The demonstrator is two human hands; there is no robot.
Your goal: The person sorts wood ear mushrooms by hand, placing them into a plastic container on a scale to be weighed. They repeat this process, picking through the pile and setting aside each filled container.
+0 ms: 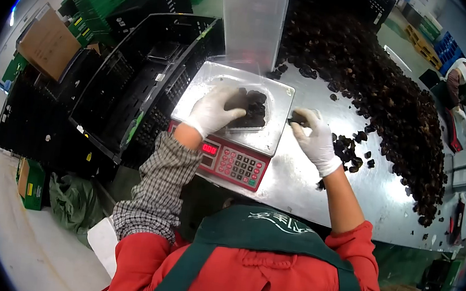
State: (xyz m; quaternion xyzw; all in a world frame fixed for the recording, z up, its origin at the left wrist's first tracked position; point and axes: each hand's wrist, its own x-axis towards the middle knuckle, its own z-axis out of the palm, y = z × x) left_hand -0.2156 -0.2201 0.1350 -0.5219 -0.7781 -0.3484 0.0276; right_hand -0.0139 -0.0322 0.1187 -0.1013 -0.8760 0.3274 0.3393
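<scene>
My left hand, in a white glove, reaches over a clear plastic tray on the scale's steel plate. Its thumb and fingers curve round a dark lumpy piece, like a mushroom, at the tray's left side. More dark lumps lie in the tray beside it. Right of the scale, my gloved right hand pinches another small dark lump between thumb and fingers, above the steel table. The scale's red front panel has a lit display and keys.
A big heap of dark lumps covers the table's back and right, with a few loose ones near my right hand. Black crates stand left. A clear plastic stack rises behind the scale. A co-worker is at far right.
</scene>
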